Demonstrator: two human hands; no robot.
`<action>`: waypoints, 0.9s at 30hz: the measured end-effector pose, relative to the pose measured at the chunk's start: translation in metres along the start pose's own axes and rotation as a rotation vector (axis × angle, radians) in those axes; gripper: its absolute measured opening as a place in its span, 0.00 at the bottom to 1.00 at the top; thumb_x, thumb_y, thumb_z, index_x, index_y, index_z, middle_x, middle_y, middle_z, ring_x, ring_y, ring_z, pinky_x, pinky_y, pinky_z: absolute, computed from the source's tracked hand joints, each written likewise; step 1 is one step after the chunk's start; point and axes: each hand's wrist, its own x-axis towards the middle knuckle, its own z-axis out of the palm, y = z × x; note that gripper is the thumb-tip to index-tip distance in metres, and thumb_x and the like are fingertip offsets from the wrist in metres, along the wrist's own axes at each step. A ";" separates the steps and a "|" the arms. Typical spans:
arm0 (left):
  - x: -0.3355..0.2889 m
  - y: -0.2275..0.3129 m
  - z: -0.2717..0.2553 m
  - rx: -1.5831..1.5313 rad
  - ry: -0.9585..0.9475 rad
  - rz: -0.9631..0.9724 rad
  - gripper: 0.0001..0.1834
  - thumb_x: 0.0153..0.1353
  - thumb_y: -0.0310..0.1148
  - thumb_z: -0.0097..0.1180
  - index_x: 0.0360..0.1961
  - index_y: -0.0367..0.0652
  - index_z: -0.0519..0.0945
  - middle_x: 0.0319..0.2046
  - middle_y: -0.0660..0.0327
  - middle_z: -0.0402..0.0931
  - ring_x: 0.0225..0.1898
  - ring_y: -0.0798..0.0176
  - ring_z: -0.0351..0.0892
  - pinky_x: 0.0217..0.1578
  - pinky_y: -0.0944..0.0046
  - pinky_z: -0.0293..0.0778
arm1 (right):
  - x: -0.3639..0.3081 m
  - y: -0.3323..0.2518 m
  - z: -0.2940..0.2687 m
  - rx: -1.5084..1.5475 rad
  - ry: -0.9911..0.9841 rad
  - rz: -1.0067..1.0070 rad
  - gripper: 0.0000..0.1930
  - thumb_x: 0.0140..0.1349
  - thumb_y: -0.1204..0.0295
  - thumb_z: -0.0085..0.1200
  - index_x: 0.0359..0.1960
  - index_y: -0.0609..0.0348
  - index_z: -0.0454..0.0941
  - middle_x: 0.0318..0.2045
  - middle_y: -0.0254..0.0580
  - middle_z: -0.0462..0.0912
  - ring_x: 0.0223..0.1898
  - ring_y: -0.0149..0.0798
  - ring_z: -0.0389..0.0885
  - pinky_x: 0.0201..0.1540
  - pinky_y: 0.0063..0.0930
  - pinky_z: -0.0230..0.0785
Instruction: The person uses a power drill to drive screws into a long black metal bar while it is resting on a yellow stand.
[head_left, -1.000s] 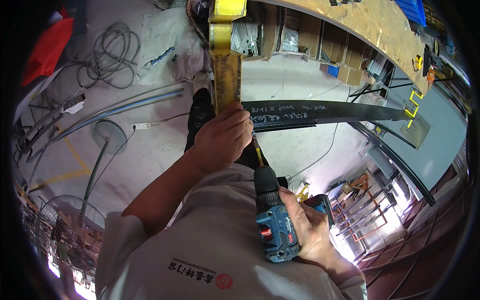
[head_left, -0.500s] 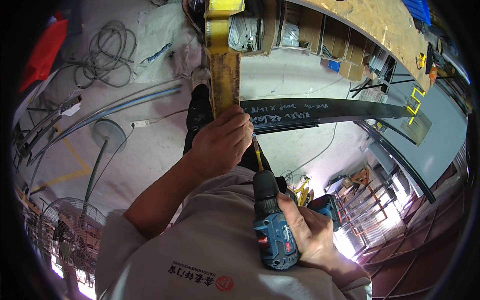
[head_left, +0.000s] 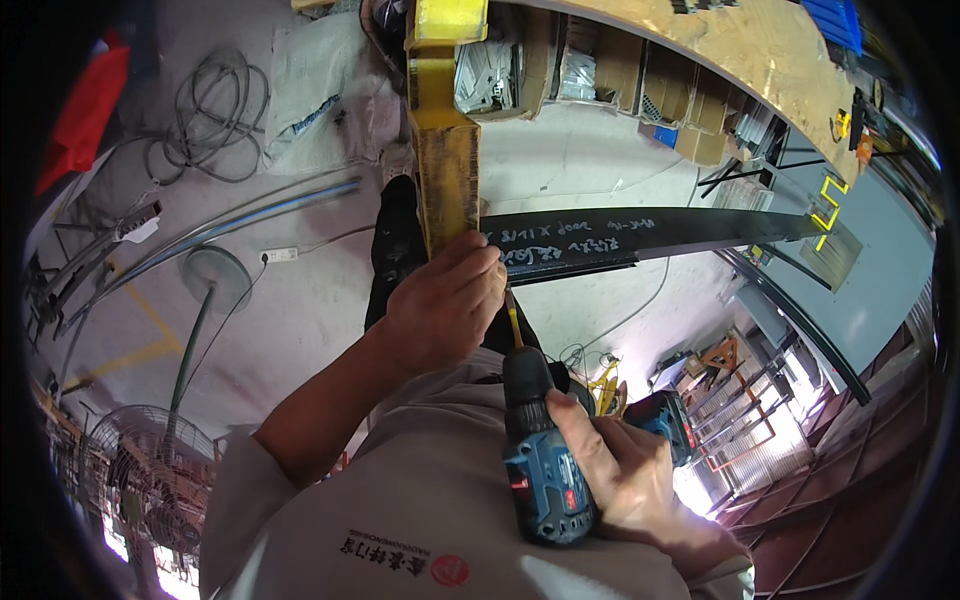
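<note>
My right hand (head_left: 632,472) is wrapped around a blue and black cordless drill (head_left: 550,480), held close in front of my shirt. A slim yellow-sleeved bit (head_left: 514,318) points from its chuck toward the profile's end. My left hand (head_left: 440,308) is pinched closed at the near end of a long black profile (head_left: 700,233) with white handwriting; whatever lies between its fingertips is hidden. Just beyond those fingers stands a worn yellow support bar (head_left: 448,180). The bit's tip is close below the left fingers; whether it touches anything cannot be made out.
A grey-topped table (head_left: 875,250) bears the profile's far end. Cardboard boxes (head_left: 668,85) with parts sit beneath a wooden worktop (head_left: 690,30). On the left are a standing fan (head_left: 150,460), a power strip (head_left: 280,255), coiled cable (head_left: 222,120) and long pipes (head_left: 250,210).
Both hands and the yellow bar's lower end appear slightly lower in the picture, as does the profile's near end. The drill stays in my right hand, and the left fingers remain pinched.
</note>
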 end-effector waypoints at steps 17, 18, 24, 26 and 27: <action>-0.015 0.000 0.012 0.163 -0.065 0.009 0.14 0.43 0.24 0.70 0.34 0.36 0.81 0.38 0.53 0.79 0.48 0.46 0.80 0.61 0.46 0.74 | -0.053 -0.010 -0.023 -0.168 -0.079 0.007 0.43 0.58 0.70 0.58 0.78 0.49 0.55 0.53 0.61 0.82 0.43 0.61 0.85 0.44 0.48 0.79; -0.006 0.007 0.005 0.102 -0.046 -0.009 0.15 0.42 0.23 0.70 0.34 0.36 0.82 0.38 0.53 0.79 0.47 0.46 0.80 0.60 0.46 0.74 | -0.063 -0.015 -0.041 -0.114 -0.125 0.010 0.42 0.60 0.68 0.58 0.78 0.48 0.55 0.53 0.61 0.82 0.43 0.62 0.85 0.45 0.49 0.79; 0.011 0.023 0.001 0.115 -0.030 0.022 0.14 0.39 0.23 0.68 0.31 0.34 0.82 0.35 0.51 0.79 0.43 0.46 0.81 0.54 0.48 0.77 | -0.111 0.071 -0.094 0.525 0.468 -0.288 0.44 0.48 0.84 0.67 0.72 0.67 0.64 0.66 0.68 0.72 0.67 0.55 0.75 0.66 0.36 0.69; 0.013 0.025 0.006 0.192 -0.045 0.016 0.15 0.37 0.27 0.71 0.28 0.34 0.81 0.32 0.51 0.77 0.41 0.44 0.79 0.49 0.48 0.77 | -0.107 0.133 -0.112 0.348 0.858 -0.443 0.45 0.49 0.84 0.67 0.72 0.70 0.62 0.66 0.65 0.74 0.66 0.53 0.77 0.67 0.36 0.68; 0.020 0.034 0.006 0.269 -0.106 -0.022 0.16 0.36 0.29 0.72 0.27 0.35 0.81 0.31 0.51 0.77 0.41 0.45 0.79 0.50 0.48 0.77 | -0.107 0.152 -0.131 0.291 1.037 -0.426 0.43 0.50 0.83 0.67 0.72 0.71 0.63 0.63 0.61 0.77 0.64 0.48 0.79 0.66 0.35 0.68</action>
